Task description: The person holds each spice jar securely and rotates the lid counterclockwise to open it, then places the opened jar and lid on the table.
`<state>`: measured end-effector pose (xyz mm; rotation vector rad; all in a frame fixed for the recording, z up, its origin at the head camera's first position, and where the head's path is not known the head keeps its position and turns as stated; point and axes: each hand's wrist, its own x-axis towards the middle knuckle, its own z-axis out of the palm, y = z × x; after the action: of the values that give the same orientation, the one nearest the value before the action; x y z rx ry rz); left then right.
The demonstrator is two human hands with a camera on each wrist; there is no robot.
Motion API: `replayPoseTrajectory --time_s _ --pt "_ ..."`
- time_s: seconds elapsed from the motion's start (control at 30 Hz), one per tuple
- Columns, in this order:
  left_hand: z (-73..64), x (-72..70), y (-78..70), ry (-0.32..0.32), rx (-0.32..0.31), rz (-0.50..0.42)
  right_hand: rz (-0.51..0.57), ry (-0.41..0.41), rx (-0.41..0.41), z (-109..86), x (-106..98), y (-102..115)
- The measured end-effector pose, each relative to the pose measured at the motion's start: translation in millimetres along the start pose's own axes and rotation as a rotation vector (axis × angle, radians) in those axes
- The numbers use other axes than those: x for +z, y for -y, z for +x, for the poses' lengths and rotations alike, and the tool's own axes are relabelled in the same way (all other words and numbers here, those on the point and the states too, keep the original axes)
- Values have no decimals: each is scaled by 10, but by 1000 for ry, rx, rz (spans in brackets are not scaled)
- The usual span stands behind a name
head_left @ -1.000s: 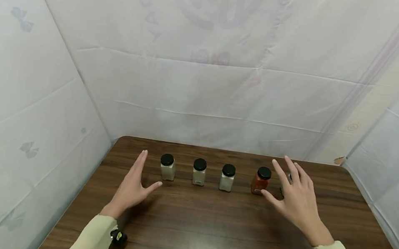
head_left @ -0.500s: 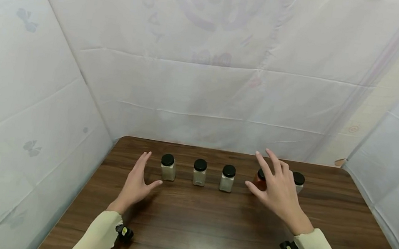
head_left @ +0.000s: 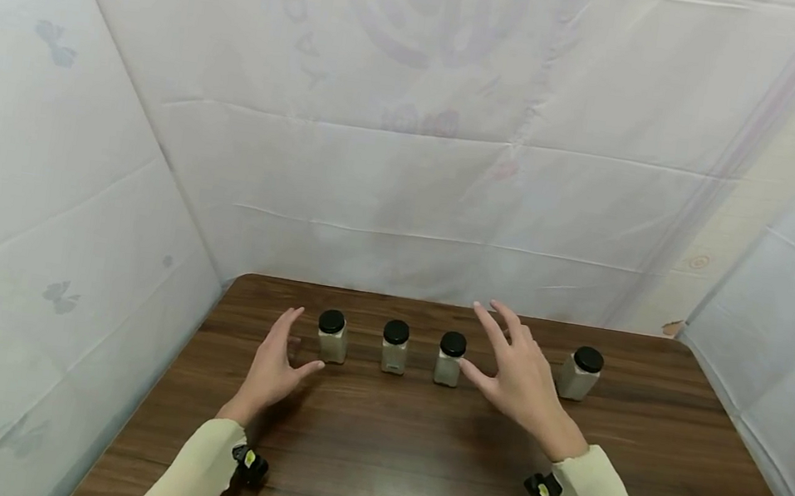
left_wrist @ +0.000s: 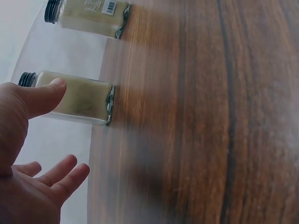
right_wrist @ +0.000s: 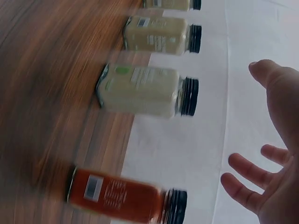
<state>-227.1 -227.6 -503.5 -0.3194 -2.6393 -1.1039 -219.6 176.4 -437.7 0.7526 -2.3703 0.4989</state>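
Note:
My left hand (head_left: 271, 371) is held with thumb and fingers spread beside the leftmost jar (head_left: 332, 347), which has a black lid and pale contents. In the left wrist view the thumb overlaps that jar (left_wrist: 81, 100). My right hand (head_left: 521, 384), fingers apart and holding nothing, hovers just right of the third jar (head_left: 447, 370), its thumb tip overlapping that jar's edge. A red spice jar (right_wrist: 119, 195) shows in the right wrist view; the hand hides it in the head view. Another pale jar (head_left: 394, 356) stands between the first and third.
A further black-lidded pale jar (head_left: 579, 379) stands right of the right hand. All the jars stand in a row near the far edge of the wooden table (head_left: 369, 462). White cloth walls (head_left: 376, 178) rise behind and at both sides.
My right hand has moved left along the row, from the rightmost jar, past the red spice jar, toward the third jar. The left hand has barely shifted.

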Motion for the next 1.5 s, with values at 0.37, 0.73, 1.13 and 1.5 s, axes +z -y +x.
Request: replayPoseTrajectory --time_s 0.37,0.73,1.13,1.5 --pt "117 -40 68 60 3 -37 139 101 64 273 236 296" --pt "223 -33 30 92 -53 -63 213 167 47 526 478 587" --pt "470 -2 139 189 -76 -152 270 219 106 758 769 850" --pt "468 56 169 244 -106 -205 349 237 238 791 1017 1069"
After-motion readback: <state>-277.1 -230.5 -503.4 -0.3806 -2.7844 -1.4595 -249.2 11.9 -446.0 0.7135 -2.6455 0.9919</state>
